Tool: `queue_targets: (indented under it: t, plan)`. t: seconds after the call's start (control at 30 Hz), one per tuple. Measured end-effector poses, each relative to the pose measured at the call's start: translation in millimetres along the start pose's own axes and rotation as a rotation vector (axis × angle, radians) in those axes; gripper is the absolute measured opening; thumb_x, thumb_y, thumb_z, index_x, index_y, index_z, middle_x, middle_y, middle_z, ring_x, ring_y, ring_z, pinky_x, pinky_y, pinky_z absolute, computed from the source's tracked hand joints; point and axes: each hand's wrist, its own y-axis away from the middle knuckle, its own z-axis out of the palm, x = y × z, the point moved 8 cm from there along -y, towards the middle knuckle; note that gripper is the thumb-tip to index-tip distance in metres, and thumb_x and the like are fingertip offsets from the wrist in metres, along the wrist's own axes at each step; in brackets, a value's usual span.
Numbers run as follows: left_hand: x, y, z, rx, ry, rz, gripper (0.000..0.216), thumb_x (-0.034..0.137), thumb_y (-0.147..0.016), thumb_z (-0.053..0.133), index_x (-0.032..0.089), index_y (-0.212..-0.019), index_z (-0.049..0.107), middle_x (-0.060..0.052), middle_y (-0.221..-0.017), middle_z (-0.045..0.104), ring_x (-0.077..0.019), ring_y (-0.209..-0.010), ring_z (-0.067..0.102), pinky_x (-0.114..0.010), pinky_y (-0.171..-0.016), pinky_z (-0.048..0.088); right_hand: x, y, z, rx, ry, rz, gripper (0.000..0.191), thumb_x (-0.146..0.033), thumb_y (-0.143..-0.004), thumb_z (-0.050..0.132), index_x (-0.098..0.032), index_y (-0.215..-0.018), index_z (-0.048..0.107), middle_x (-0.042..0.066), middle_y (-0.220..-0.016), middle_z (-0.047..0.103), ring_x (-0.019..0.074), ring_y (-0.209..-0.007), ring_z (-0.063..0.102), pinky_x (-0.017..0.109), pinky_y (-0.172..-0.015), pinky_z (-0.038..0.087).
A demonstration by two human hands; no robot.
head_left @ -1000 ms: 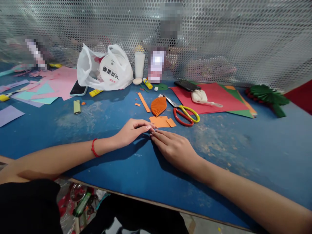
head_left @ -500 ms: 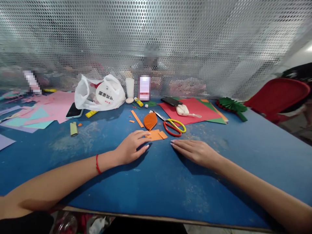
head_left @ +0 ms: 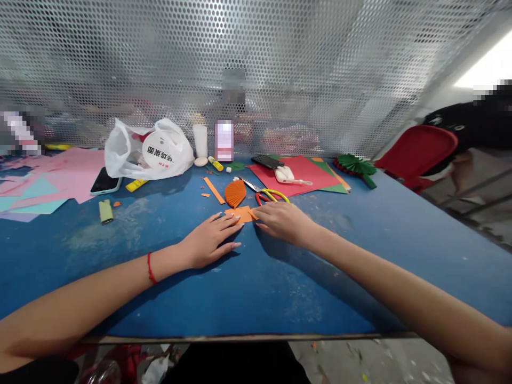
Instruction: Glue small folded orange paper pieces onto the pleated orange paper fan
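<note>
My left hand (head_left: pixel 208 241) lies open on the blue table, fingers spread, its fingertips on a flat piece of orange paper (head_left: pixel 241 214). At that paper's right end, my right hand (head_left: pixel 283 220) has its fingers bent together over a small orange paper strip (head_left: pixel 252 214) and partly covers it. Just beyond the paper lies a pleated orange paper leaf (head_left: pixel 235 193). Scissors (head_left: pixel 276 194) with red and yellow handles rest behind my right hand, which hides part of the red loop. A long orange strip (head_left: pixel 214 190) lies left of the leaf.
A white plastic bag (head_left: pixel 172 160), an upright phone (head_left: pixel 224 140) and a glue stick (head_left: pixel 216 163) stand or lie along the perforated metal wall. Red paper (head_left: pixel 308 169) is under a black phone (head_left: pixel 267 161). A green pleated paper piece (head_left: pixel 357 165) lies right. Someone sits beyond the red chair (head_left: pixel 420 154).
My right hand has moved left and forward from the bare table to the small orange strip. My left hand stays at the orange paper. The view has swung slightly right.
</note>
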Motion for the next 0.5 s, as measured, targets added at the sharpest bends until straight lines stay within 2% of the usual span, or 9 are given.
queue_targets:
  t: [0.07, 0.13, 0.23, 0.3, 0.37, 0.43, 0.5]
  plan:
    - [1, 1, 1, -0.009, -0.008, 0.002, 0.054, 0.049, -0.101, 0.037, 0.02, -0.147, 0.043, -0.014, -0.154, 0.041, -0.0291, -0.145, 0.036, -0.055, -0.12, 0.026, 3, -11, 10, 0.008, -0.003, 0.034, 0.014, -0.012, -0.087, 0.059, -0.013, -0.08, 0.072, 0.01, -0.078, 0.076, 0.02, -0.071, 0.072, 0.028, -0.067, 0.052]
    - [3, 2, 1, -0.009, -0.013, 0.008, 0.054, 0.048, -0.101, 0.038, 0.019, -0.146, 0.044, -0.015, -0.153, 0.042, -0.0296, -0.145, 0.037, -0.056, -0.119, 0.026, 11, -15, 12, 0.054, -0.02, 0.076, 0.021, -0.008, -0.088, 0.054, -0.013, -0.077, 0.072, 0.01, -0.073, 0.075, 0.0195, -0.067, 0.071, 0.027, -0.063, 0.051]
    - [5, 3, -5, 0.048, -0.005, 0.016, 0.052, 0.045, -0.101, 0.041, 0.017, -0.144, 0.047, -0.016, -0.151, 0.045, -0.0298, -0.143, 0.04, -0.056, -0.118, 0.029, 15, -9, 2, 0.166, -0.097, 0.103, 0.023, -0.013, -0.094, 0.051, -0.015, -0.094, 0.074, 0.009, -0.086, 0.078, 0.0193, -0.076, 0.073, 0.028, -0.069, 0.054]
    - [7, 3, -13, 0.122, 0.009, 0.02, 0.048, 0.042, -0.1, 0.043, 0.017, -0.14, 0.05, -0.016, -0.148, 0.05, -0.029, -0.14, 0.044, -0.055, -0.117, 0.031, 5, 0, -7, 0.231, -0.177, 0.077, 0.021, -0.019, -0.097, 0.052, -0.019, -0.102, 0.073, 0.006, -0.092, 0.079, 0.0157, -0.082, 0.074, 0.025, -0.075, 0.055]
    - [8, 5, -21, 0.204, 0.033, 0.029, 0.042, 0.036, -0.099, 0.045, 0.017, -0.135, 0.054, -0.014, -0.142, 0.057, -0.0278, -0.135, 0.049, -0.052, -0.115, 0.035, -16, 12, -16, 0.294, -0.29, -0.006, 0.019, -0.023, -0.098, 0.054, -0.021, -0.1, 0.073, 0.002, -0.088, 0.079, 0.012, -0.079, 0.073, 0.021, -0.073, 0.055]
    - [11, 7, -26, 0.26, 0.078, 0.059, 0.037, 0.03, -0.098, 0.045, 0.017, -0.13, 0.058, -0.013, -0.133, 0.063, -0.0263, -0.129, 0.055, -0.048, -0.111, 0.04, -44, 26, -26, 0.381, -0.472, -0.192, 0.017, -0.018, -0.096, 0.056, -0.018, -0.101, 0.073, 0.003, -0.085, 0.078, 0.0126, -0.079, 0.074, 0.023, -0.073, 0.055]
    - [18, 10, -27, 0.267, 0.133, 0.119, 0.033, 0.027, -0.097, 0.047, 0.018, -0.125, 0.061, -0.012, -0.128, 0.066, -0.025, -0.124, 0.058, -0.045, -0.107, 0.043, -67, 38, -25, 0.359, -0.555, -0.349, 0.019, -0.015, -0.096, 0.055, -0.016, -0.108, 0.071, 0.007, -0.091, 0.078, 0.0147, -0.086, 0.074, 0.025, -0.075, 0.056]
